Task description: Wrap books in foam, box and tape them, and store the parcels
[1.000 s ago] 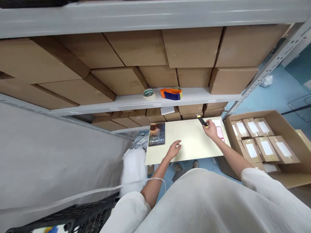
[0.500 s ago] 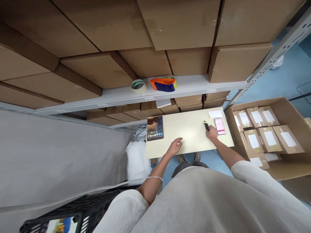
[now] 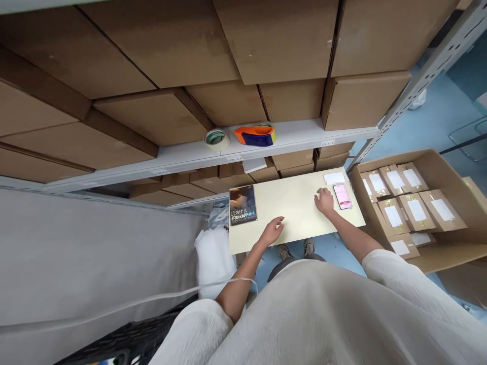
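My left hand (image 3: 271, 231) rests above the front edge of the cream tabletop (image 3: 292, 203), thumb and fingers apart, with nothing in it. Left of it lies a dark-covered book (image 3: 243, 204) with white and yellowish Chinese lettering, face up and untouched. My right hand (image 3: 324, 201) is over the right part of the tabletop, fingers curled downward. What is in or under those fingers is hidden. Just to its right lies a phone (image 3: 343, 196) with a pink lit screen, and behind that a white paper slip (image 3: 334, 178).
A shelf (image 3: 297, 133) of cardboard boxes rises behind, holding a tape roll (image 3: 216, 140) and an orange-and-blue tape dispenser (image 3: 255, 136). On the right stands a large open carton (image 3: 449, 170) with several labelled parcels. White wrapping (image 3: 216, 258) and a black crate (image 3: 133, 334) are at left.
My right hand has shifted slightly left and back. The black and yellow-green tool that stuck out of it no longer shows. My left hand stays nearly still; the view has tilted a little.
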`<state>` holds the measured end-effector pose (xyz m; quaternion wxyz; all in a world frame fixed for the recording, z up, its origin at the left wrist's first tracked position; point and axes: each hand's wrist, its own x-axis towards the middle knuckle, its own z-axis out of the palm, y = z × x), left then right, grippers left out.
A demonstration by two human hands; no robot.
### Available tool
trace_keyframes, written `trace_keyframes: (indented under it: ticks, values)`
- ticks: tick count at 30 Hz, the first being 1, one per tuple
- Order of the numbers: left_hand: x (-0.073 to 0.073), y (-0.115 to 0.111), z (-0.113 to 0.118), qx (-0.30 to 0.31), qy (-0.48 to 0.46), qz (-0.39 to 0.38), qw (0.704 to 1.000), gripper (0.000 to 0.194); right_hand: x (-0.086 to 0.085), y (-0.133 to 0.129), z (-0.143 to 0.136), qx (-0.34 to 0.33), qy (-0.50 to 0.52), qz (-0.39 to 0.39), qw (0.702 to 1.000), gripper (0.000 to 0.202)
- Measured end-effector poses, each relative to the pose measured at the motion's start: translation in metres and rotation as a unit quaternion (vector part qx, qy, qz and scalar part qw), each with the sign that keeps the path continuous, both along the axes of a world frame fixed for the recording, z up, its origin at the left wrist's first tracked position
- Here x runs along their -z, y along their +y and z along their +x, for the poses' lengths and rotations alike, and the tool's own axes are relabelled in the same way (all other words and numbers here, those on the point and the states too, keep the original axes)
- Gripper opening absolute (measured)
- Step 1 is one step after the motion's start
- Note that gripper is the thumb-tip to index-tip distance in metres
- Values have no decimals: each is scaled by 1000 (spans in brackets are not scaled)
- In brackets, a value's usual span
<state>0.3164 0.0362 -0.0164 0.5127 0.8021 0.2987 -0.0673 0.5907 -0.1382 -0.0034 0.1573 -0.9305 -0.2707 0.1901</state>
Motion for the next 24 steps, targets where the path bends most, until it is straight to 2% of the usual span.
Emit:
trace_keyframes:
  ticks: [2, 6, 9, 12, 15, 18, 21, 24]
  values:
    - [-3, 4, 3, 2, -15, 3, 1000, 42, -32, 25, 3, -28, -33, 68, 997, 49]
    - [-12, 13, 4, -5, -56, 9, 998, 40, -108, 85, 18, -83, -141, 174, 971, 61]
    - [-19, 21, 0, -26, -83, 8, 996, 38, -161, 134, 26, -143, -201, 215, 945, 57]
    - [-23, 32, -10, -43, -105, 8, 993, 38, -198, 179, 28, -194, -223, 213, 931, 56]
    - [-23, 43, -21, -63, -125, 7, 990, 37, -219, 217, 25, -222, -243, 173, 928, 56]
    - [-20, 51, -31, -80, -139, 3, 987, 38, -229, 242, 23, -238, -264, 119, 927, 53]
    - [-17, 56, -40, -85, -144, -2, 986, 39, -234, 257, 23, -239, -272, 67, 930, 48]
    - [-14, 59, -46, -83, -144, -4, 986, 40, -237, 262, 22, -236, -270, 56, 932, 44]
